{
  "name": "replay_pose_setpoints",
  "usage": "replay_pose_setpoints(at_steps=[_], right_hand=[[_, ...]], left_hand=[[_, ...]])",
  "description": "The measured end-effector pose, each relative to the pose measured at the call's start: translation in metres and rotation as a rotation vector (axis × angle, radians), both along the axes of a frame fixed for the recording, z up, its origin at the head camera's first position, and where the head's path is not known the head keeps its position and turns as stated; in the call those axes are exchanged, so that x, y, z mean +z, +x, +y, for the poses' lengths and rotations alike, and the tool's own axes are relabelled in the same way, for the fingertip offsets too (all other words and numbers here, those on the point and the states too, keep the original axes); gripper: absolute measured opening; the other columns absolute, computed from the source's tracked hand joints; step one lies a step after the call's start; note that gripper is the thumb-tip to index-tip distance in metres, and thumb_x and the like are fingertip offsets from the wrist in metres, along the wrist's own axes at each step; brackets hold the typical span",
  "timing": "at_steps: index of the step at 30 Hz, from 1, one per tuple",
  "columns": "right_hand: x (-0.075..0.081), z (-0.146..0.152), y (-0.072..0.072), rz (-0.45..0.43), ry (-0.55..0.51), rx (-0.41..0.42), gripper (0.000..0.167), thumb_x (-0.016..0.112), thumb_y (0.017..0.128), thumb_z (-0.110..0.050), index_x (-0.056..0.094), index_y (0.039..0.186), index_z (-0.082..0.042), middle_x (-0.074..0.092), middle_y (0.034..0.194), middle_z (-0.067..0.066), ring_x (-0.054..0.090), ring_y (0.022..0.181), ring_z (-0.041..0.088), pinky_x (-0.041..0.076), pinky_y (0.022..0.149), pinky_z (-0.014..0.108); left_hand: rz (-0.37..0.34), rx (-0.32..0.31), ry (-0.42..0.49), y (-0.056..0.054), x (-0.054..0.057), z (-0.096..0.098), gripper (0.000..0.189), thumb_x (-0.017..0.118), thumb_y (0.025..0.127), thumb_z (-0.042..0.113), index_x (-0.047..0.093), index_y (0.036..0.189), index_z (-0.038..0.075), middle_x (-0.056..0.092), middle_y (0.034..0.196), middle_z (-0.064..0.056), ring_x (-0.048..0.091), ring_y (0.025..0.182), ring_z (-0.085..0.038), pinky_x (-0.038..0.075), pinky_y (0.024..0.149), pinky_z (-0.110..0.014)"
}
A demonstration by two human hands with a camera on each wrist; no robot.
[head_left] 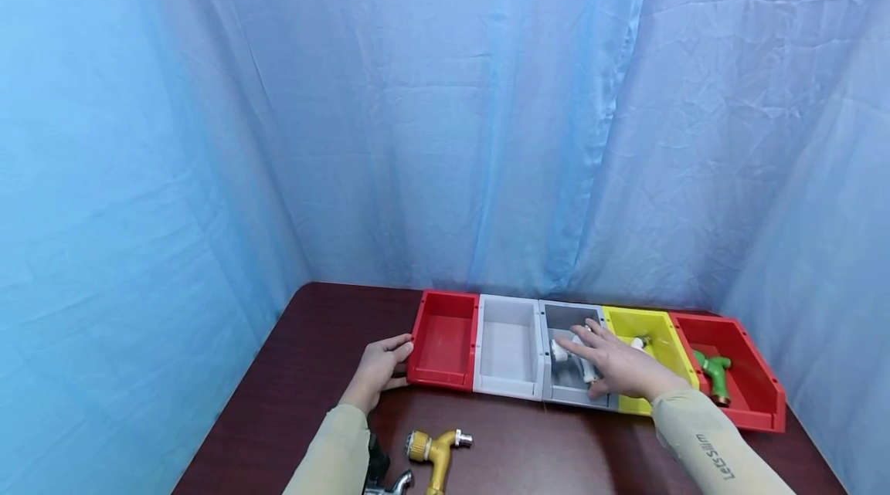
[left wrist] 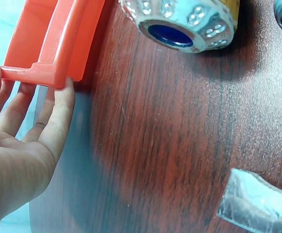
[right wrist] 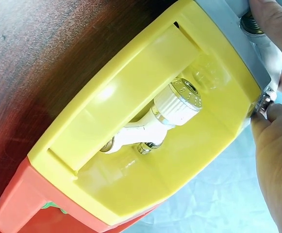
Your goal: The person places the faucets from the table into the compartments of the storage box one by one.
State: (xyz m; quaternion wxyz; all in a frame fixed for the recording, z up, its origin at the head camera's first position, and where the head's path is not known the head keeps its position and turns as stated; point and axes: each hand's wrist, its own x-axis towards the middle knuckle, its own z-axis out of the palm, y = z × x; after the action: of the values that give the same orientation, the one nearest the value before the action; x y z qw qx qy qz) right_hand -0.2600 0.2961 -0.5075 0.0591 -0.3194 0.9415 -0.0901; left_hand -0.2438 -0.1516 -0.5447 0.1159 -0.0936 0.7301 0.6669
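My left hand (head_left: 378,367) is at the left side of the left red bin (head_left: 443,337), its spread fingers touching the wall and rim. The left wrist view shows these fingertips at the bin's corner (left wrist: 58,73). My right hand (head_left: 619,364) reaches over the grey bin (head_left: 580,398) with its fingers spread. Under it, partly covered, a white tap (head_left: 584,364) lies in that bin. In the right wrist view, the fingers are close around the tap (right wrist: 272,60), near its metal outlet.
A white bin (head_left: 510,344) stands between the red and grey ones. Rightward, a yellow bin (head_left: 660,325) holds another white tap (right wrist: 153,126); the right red bin (head_left: 754,394) holds a green tap (head_left: 715,375). Nearer, a gold tap (head_left: 438,456) and a black-and-chrome tap (head_left: 389,483) lie on the table (head_left: 518,449).
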Motion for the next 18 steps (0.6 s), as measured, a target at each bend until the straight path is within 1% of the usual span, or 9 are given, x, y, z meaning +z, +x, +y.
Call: replay_pose_setpoints(at_steps=[4,10,18], right_hand=[[0.0010,-0.0008,0.0004,0.001,0.008,-0.002,0.100,0.094,0.072,-0.026,0.043,0.157,-0.021,0.039,0.157,0.027,0.024,0.146,0.056,0.044,0.101,0.071],[0.0025,-0.0017,0.0000,-0.021,0.027,-0.014,0.100,0.093,0.073,-0.028,0.041,0.158,-0.021,0.039,0.158,0.025,0.023,0.147,0.055,0.041,0.104,0.071],[0.0019,-0.0015,-0.0024,-0.040,0.041,-0.021,0.100,0.093,0.073,-0.029,0.041,0.158,-0.022,0.039,0.158,0.024,0.023,0.148,0.053,0.041,0.104,0.071]], left_hand=[[0.001,0.003,-0.003,0.0002,0.0000,0.0002,0.053,0.062,0.103,0.034,0.053,0.150,0.011,0.061,0.137,-0.022,0.067,0.115,-0.035,0.061,0.087,-0.046],[0.000,0.004,-0.001,-0.0001,-0.0003,0.0003,0.054,0.063,0.103,0.035,0.053,0.150,0.011,0.061,0.137,-0.022,0.068,0.114,-0.034,0.061,0.088,-0.046],[0.004,-0.001,-0.001,-0.0003,-0.0002,0.0003,0.054,0.062,0.103,0.035,0.052,0.151,0.011,0.061,0.137,-0.022,0.068,0.113,-0.033,0.061,0.088,-0.046]])
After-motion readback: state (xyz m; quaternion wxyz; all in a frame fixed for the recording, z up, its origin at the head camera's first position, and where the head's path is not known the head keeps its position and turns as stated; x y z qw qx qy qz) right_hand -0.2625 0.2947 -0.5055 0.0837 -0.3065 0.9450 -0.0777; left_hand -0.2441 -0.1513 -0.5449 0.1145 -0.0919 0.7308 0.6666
